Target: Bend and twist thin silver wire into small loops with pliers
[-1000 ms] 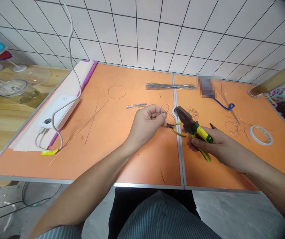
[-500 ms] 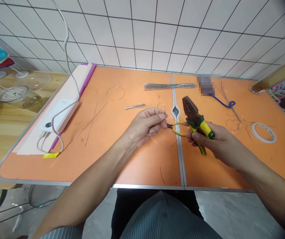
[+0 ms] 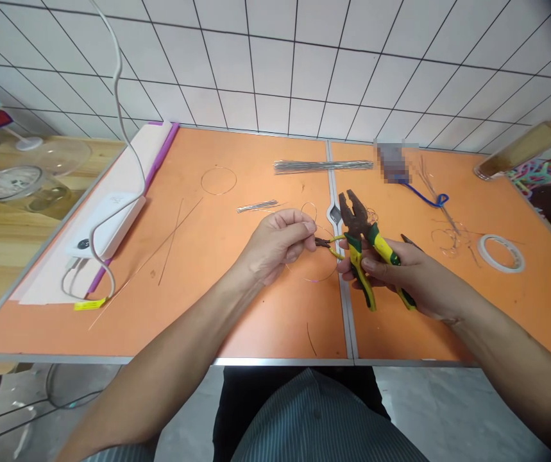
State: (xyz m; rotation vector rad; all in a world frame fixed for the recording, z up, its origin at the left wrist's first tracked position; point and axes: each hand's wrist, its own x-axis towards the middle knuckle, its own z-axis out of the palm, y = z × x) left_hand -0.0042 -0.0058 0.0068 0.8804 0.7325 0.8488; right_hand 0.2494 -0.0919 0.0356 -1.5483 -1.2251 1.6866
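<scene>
Left hand point(image 3: 287, 242): thumb and index pinching a thin copper-coloured wire loop point(image 3: 309, 203), loop standing up above the fingertips, over the orange tabletop point(image 3: 256, 321). Right hand point(image 3: 390, 273): wrapped round the yellow-and-green-handled dark metal combination pliers point(image 3: 356, 224), jaws parted, nose up, nothing between them. Small yellow-handled dark-nosed pliers point(image 3: 323, 242) sit just beside the left fingertips, between the hands; contact can't be told. Behind: long bundle of straight silver wires point(image 3: 313, 167) across the grey seam, short silver wire bundle point(image 3: 257, 206) nearer the left hand
</scene>
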